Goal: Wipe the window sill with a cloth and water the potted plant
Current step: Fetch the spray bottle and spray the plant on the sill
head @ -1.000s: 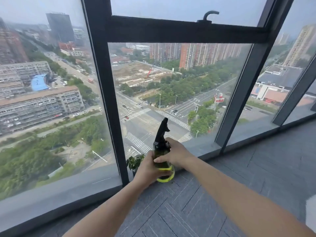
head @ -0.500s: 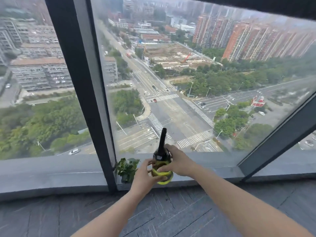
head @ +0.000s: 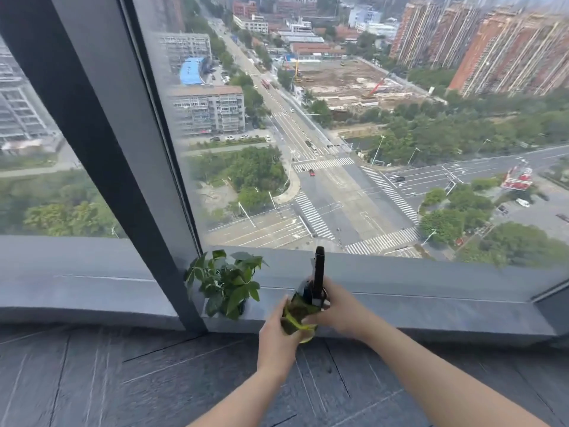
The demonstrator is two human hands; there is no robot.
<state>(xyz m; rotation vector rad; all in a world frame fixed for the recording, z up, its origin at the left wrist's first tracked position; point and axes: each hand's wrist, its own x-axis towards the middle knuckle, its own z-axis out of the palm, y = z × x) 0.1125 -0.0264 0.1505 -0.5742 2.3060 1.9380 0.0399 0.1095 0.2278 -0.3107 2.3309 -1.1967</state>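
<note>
A green spray bottle (head: 300, 312) with a black trigger head is held upright in front of the window. My left hand (head: 277, 334) wraps its lower body. My right hand (head: 335, 309) grips it near the neck and trigger. The small potted plant (head: 226, 283) with green leaves stands on the grey window sill (head: 431, 312), just left of the bottle, beside the dark window post. Its pot is mostly hidden by leaves. No cloth is in view.
A thick dark window post (head: 129, 167) slants down to the sill left of the plant. Large glass panes look over a city far below. Dark grey floor tiles (head: 123, 380) lie under my arms.
My view has tilted down and moved closer to the window. The plant and sill now show more fully. Both hands stay on the bottle, which has come nearer the plant.
</note>
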